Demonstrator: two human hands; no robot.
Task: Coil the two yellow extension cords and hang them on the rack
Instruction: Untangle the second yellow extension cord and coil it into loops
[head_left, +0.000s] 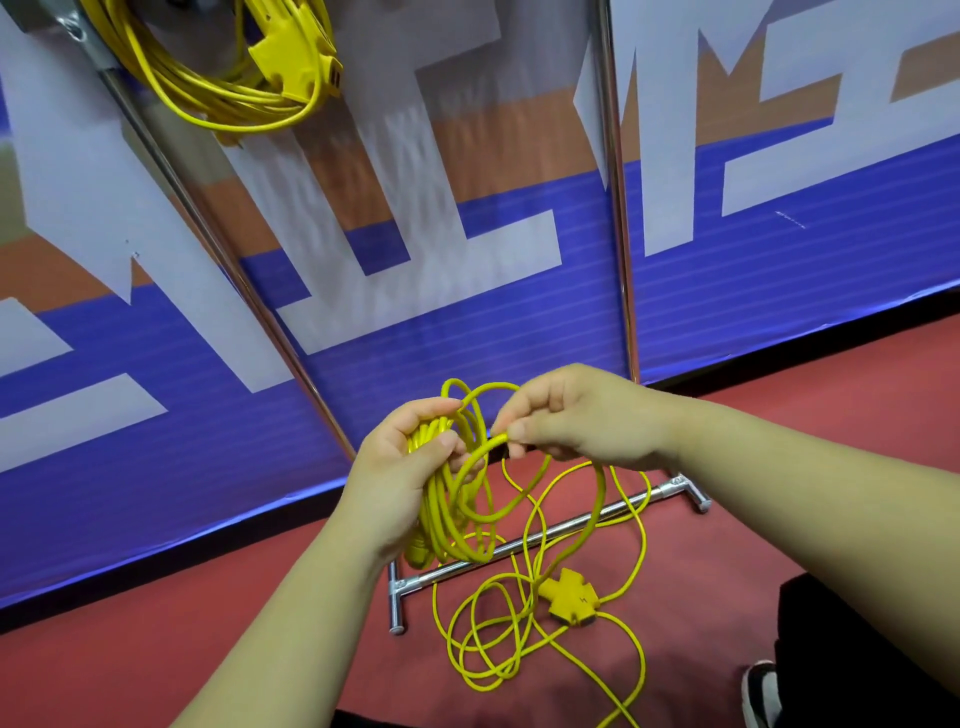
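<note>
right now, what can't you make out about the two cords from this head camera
Head view only.
Hung cord: its top and what it hangs from, cut off by the top edge.
Coil: loop count, hidden by the left hand.
Floor cord: far end, cut off by the bottom edge.

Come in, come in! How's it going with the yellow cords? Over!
Left hand grips the coil; right hand pinches the loose cord. Other cord hangs on the rack. Slack lies across the base bar.
</note>
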